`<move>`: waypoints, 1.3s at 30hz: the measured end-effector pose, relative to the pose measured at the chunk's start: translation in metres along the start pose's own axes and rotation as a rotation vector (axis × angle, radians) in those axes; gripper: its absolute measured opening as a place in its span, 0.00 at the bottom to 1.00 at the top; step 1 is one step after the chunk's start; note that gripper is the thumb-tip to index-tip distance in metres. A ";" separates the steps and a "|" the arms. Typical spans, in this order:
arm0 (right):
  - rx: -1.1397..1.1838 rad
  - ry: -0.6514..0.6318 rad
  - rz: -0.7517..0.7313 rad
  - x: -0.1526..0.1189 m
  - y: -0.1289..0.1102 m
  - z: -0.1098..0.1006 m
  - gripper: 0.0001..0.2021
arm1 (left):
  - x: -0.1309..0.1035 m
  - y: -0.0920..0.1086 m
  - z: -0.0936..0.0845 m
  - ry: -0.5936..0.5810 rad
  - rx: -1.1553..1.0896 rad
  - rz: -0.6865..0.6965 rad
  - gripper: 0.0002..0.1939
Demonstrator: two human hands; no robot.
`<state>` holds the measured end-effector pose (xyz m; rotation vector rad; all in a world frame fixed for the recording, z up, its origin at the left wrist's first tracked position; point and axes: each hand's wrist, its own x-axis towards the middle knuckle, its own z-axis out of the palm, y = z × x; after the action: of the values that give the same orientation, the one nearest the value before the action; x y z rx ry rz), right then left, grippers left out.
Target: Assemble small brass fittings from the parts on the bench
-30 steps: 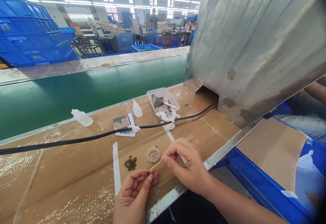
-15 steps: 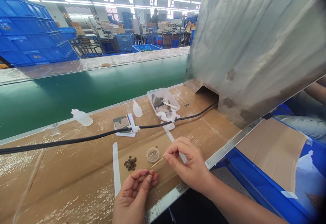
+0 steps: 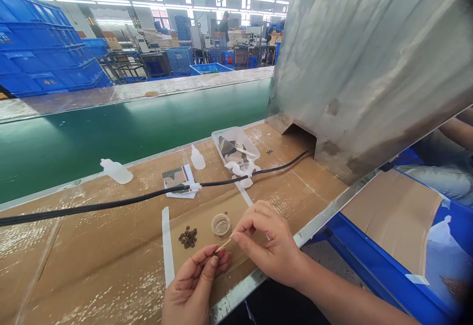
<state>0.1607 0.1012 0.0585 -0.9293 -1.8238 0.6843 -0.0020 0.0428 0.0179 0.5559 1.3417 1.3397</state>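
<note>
My left hand (image 3: 197,280) pinches a small dark brown round piece (image 3: 215,253) between thumb and fingers, low over the cardboard-covered bench. Between the thumb and forefinger of my right hand (image 3: 264,241) is a thin wooden stick (image 3: 223,244). Its tip reaches the brown piece, and whether it touches cannot be made out. Just behind the hands stands a small clear round cup (image 3: 220,226). To its left lies a loose pile of brown ring-shaped pieces (image 3: 188,237), and one lone piece (image 3: 226,213) sits behind the cup.
A black cable (image 3: 148,196) crosses the bench behind the work spot. Beyond it are two white squeeze bottles (image 3: 117,171), a camouflage-patterned card (image 3: 175,177) and a clear plastic tub (image 3: 254,152). A metal panel (image 3: 362,68) rises at right; a green conveyor belt (image 3: 140,120) runs behind.
My right hand has moved slightly left, carrying the stick from beside the cup to the brown piece in my left hand. My left hand stays nearly in place.
</note>
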 end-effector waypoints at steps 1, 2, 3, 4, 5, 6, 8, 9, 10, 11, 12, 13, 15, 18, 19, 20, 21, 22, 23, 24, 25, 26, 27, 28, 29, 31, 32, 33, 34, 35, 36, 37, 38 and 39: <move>-0.004 -0.002 0.000 0.000 0.000 0.000 0.04 | 0.000 0.000 0.000 0.001 0.000 0.003 0.19; -0.008 -0.004 0.000 0.000 0.000 0.000 0.04 | 0.000 0.000 0.000 0.002 0.000 0.004 0.19; -0.009 -0.007 0.001 0.000 0.000 0.000 0.04 | 0.000 0.000 0.000 0.001 0.000 0.004 0.19; -0.009 -0.009 0.001 0.000 0.000 0.000 0.04 | -0.001 0.000 0.000 0.000 0.001 0.002 0.19; -0.009 -0.011 0.002 0.000 0.000 0.000 0.04 | -0.001 0.000 0.000 0.001 0.001 -0.003 0.19; -0.008 -0.014 0.001 0.000 0.000 0.000 0.04 | -0.001 0.000 0.000 0.001 0.001 -0.009 0.19; -0.010 -0.018 -0.002 0.001 0.000 0.000 0.04 | -0.002 0.001 0.001 0.004 0.004 -0.018 0.19; -0.012 -0.020 -0.005 0.001 0.000 0.000 0.04 | -0.002 0.002 0.001 0.004 0.007 -0.018 0.19; -0.015 -0.020 -0.009 0.001 0.000 0.000 0.04 | -0.002 0.002 0.001 0.004 0.009 -0.018 0.20; -0.018 -0.019 -0.013 0.001 -0.001 0.000 0.04 | -0.002 0.003 0.001 0.005 0.013 -0.018 0.20; -0.022 -0.017 -0.019 0.002 -0.001 0.000 0.04 | -0.002 0.003 0.002 0.004 0.016 -0.021 0.20; -0.027 -0.015 -0.024 0.002 -0.002 0.000 0.04 | -0.001 0.003 0.002 0.004 0.017 -0.024 0.20; -0.035 -0.013 -0.042 0.003 -0.003 0.001 0.04 | -0.001 0.003 0.002 0.001 0.016 -0.032 0.20; -0.045 -0.017 -0.059 0.003 -0.005 0.001 0.04 | -0.002 0.002 0.001 -0.003 0.010 -0.030 0.20; -0.047 -0.022 -0.060 0.002 -0.005 0.001 0.04 | -0.002 0.001 0.000 -0.004 0.008 -0.028 0.19; -0.049 -0.028 -0.060 0.002 -0.006 0.001 0.04 | -0.002 0.001 0.000 -0.007 0.003 -0.027 0.19; -0.050 -0.033 -0.057 0.002 -0.006 0.000 0.04 | -0.002 0.001 0.000 -0.009 -0.004 -0.026 0.19; -0.049 -0.035 -0.059 0.002 -0.006 0.000 0.04 | -0.002 0.000 0.000 -0.012 -0.011 -0.027 0.19; -0.047 -0.031 -0.061 0.002 -0.006 0.000 0.04 | -0.001 0.001 0.000 -0.013 -0.016 -0.028 0.19; -0.045 -0.026 -0.063 0.002 -0.006 -0.001 0.04 | -0.001 0.001 0.000 -0.014 -0.018 -0.031 0.19; -0.045 -0.018 -0.063 0.002 -0.005 -0.001 0.04 | -0.001 0.001 0.000 -0.012 -0.018 -0.033 0.19; -0.046 -0.012 -0.064 0.002 -0.005 -0.001 0.04 | -0.001 0.002 0.000 -0.008 -0.017 -0.034 0.20; -0.048 -0.007 -0.063 0.002 -0.005 -0.001 0.04 | -0.001 0.002 0.001 -0.003 -0.015 -0.035 0.20; -0.051 -0.005 -0.062 0.002 -0.005 -0.001 0.04 | -0.001 0.002 0.001 0.001 -0.015 -0.035 0.20; -0.054 -0.006 -0.060 0.002 -0.005 -0.001 0.04 | -0.001 0.003 0.001 0.003 -0.017 -0.036 0.20; -0.058 -0.006 -0.060 0.002 -0.005 -0.001 0.04 | -0.001 0.003 0.001 0.003 -0.026 -0.034 0.20; -0.058 -0.006 -0.059 0.002 -0.005 -0.001 0.04 | -0.001 0.003 0.001 -0.001 -0.031 -0.031 0.19; -0.056 -0.003 -0.058 0.002 -0.005 -0.002 0.04 | -0.001 0.002 0.001 -0.005 -0.033 -0.029 0.19; -0.054 0.000 -0.055 0.002 -0.005 -0.003 0.04 | -0.001 0.002 0.000 -0.005 -0.034 -0.024 0.19; -0.050 0.005 -0.051 0.003 -0.005 -0.004 0.05 | -0.001 0.002 0.000 -0.003 -0.034 -0.021 0.19; -0.046 0.009 -0.046 0.003 -0.005 -0.005 0.05 | -0.002 0.001 0.000 0.001 -0.032 -0.020 0.20; -0.044 0.014 -0.041 0.004 -0.004 -0.006 0.05 | -0.002 0.001 0.000 0.007 -0.028 -0.021 0.20; -0.046 0.021 -0.037 0.005 -0.003 -0.007 0.05 | -0.002 0.001 0.000 0.012 -0.024 -0.023 0.21; -0.053 0.030 -0.032 0.006 -0.002 -0.007 0.06 | -0.002 0.000 0.000 0.017 -0.022 -0.025 0.21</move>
<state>0.1651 0.1056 0.0662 -0.9381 -1.8344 0.6015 -0.0016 0.0415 0.0186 0.5124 1.3418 1.3399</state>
